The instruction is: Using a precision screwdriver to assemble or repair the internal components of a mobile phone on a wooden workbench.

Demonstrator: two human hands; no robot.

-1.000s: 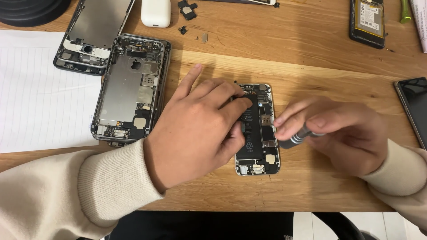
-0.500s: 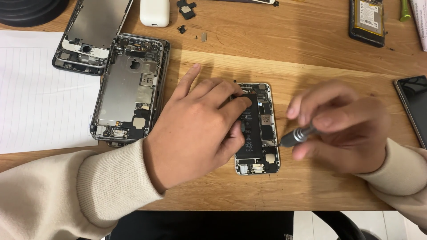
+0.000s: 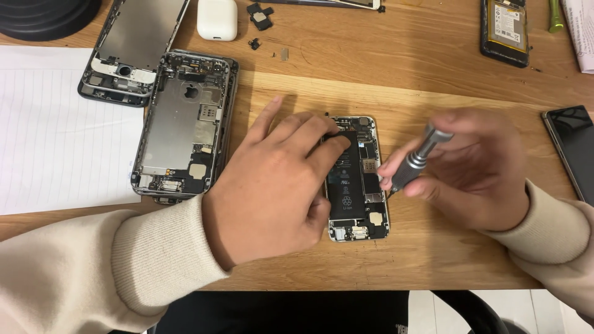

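While the left hand (image 3: 272,185) lies flat, fingers together, on the opened phone (image 3: 359,179), its glossy black battery shows. The right hand (image 3: 470,167) pinches a knurled grey metal screwdriver (image 3: 413,159) over the wooden table (image 3: 383,68).

A black battery with a pale label (image 3: 347,185) sits inside the opened phone at centre. At the top right lies a dark battery with a yellowish-white label (image 3: 508,25). A dark phone screen (image 3: 575,148) lies at the right edge.

Your left hand (image 3: 272,185) covers the left side of the opened phone (image 3: 359,179), and the screwdriver (image 3: 411,161) tip is lost behind your right hand (image 3: 470,167). The dark phone (image 3: 572,151) runs off the right edge.
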